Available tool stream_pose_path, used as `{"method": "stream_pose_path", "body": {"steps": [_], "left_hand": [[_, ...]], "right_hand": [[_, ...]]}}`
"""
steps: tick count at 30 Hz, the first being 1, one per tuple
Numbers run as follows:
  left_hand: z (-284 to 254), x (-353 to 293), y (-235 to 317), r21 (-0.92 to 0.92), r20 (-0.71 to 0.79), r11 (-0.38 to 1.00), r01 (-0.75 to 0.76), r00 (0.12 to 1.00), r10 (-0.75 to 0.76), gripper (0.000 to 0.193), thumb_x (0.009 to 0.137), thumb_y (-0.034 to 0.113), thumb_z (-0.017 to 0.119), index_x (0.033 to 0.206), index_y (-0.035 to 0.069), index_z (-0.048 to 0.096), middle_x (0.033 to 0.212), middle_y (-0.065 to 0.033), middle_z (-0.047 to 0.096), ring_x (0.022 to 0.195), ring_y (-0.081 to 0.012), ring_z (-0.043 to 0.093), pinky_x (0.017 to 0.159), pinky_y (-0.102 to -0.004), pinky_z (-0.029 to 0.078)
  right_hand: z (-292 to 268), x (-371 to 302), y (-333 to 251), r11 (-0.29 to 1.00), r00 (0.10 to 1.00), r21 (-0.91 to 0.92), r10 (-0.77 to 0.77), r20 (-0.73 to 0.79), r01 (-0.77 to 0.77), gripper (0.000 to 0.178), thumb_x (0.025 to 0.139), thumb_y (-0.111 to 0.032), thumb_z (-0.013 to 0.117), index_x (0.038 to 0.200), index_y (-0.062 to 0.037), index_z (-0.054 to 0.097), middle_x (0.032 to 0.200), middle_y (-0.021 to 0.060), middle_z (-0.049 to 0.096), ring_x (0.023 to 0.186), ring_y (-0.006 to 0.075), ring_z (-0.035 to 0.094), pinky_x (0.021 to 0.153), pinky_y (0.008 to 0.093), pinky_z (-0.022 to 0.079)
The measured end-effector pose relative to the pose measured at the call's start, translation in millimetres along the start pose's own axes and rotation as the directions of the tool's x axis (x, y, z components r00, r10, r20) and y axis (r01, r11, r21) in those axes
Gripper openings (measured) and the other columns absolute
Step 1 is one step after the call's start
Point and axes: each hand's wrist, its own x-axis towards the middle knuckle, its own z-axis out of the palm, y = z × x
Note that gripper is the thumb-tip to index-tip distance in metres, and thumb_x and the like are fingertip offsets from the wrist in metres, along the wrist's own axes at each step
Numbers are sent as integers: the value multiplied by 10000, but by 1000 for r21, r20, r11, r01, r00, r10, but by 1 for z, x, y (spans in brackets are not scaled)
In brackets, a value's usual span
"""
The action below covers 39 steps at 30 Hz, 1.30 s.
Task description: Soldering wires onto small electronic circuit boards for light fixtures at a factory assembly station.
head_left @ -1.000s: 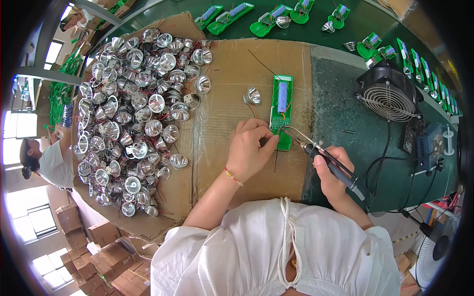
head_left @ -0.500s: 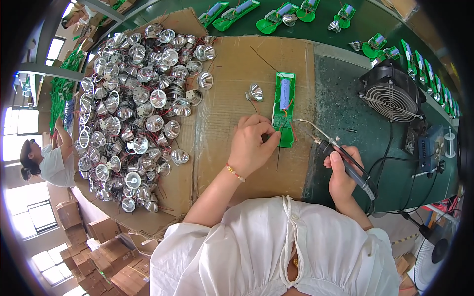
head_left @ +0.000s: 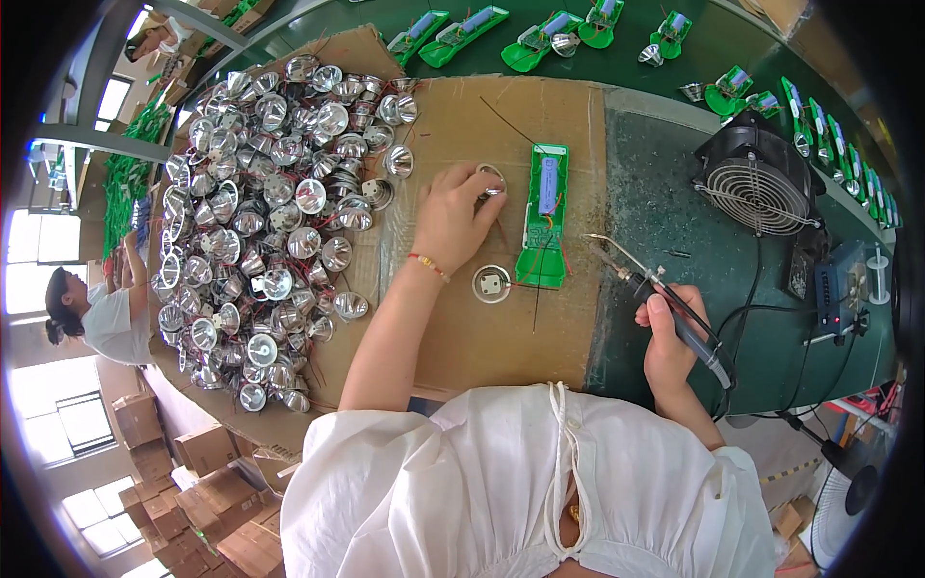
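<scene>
Left hand: the left hand (head_left: 451,220) was near the centre of the frame, thumb and fingers closed narrowly about a silver reflector cup (head_left: 491,180); whether the cup was lifted could not be told.
Right hand: right of centre, the right hand (head_left: 672,339) gripped a soldering iron (head_left: 698,347), its bent tip pointing to the upper left, apart from the housing.
Green housing: the green housing (head_left: 541,274) lay just right of centre on the cardboard (head_left: 438,361), a blue battery (head_left: 548,185) in its upper part.
Second cup: a wired cup (head_left: 491,284) lay beside the housing's lower end, a red wire between them.
Left of frame: a pile of reflector cups (head_left: 279,193).
Upper right: a black fan (head_left: 758,188).
</scene>
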Motion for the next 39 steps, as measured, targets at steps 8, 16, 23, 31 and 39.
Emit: {"method": "stream_pose_path", "body": {"steps": [8, 16, 23, 31, 39], "left_hand": [[-35, -48, 34, 85, -150, 996, -17, 988, 30, 291, 688, 77, 656, 972, 90, 592, 1163, -131, 502, 1093, -338, 472, 909, -448, 371], [8, -74, 48, 152, 179, 963, -222, 965, 194, 172, 686, 145, 689, 837, 129, 609, 1033, -78, 523, 988, -270, 492, 830, -405, 393], [-8, -76, 61, 200, 254, 949, -245, 948, 191, 125, 694, 146, 675, 771, 105, 586, 1042, -72, 510, 953, -259, 493, 813, -383, 393], [-8, -65, 62, -217, -31, 973, 81, 995, -90, 64, 756, 54, 623, 741, 18, 572, 816, -117, 575, 719, -267, 569, 617, -328, 461], [7, -53, 51, -461, 93, 810, 363, 927, -363, 117, 789, 124, 626, 742, 24, 587, 751, -112, 558, 679, -259, 554, 594, -341, 435]], "right_hand": [[-15, 0, 5, 1000, 999, -5, 7, -40, -8, 144, 834, -80, 607, 887, 26, 526, 725, 81, 569, 618, 106, 547, 574, 231, 461], [-8, 2, -3, 1000, 1000, 5, -3, -3, 3, 148, 825, -77, 619, 889, 25, 532, 713, 74, 575, 613, 102, 550, 572, 225, 461], [-12, -2, 1, 1000, 1000, 3, 20, 11, -20, 98, 817, -46, 601, 826, 10, 522, 663, 66, 578, 584, 90, 545, 546, 221, 452], [-9, -4, -4, 999, 998, -34, -16, 67, 19, 143, 837, -104, 607, 870, 1, 514, 703, 62, 566, 602, 100, 540, 573, 228, 468], [3, 9, -2, 994, 991, -68, -80, 110, 87, 160, 793, -82, 671, 854, 5, 551, 712, 14, 572, 632, 47, 491, 572, 198, 414]]}}
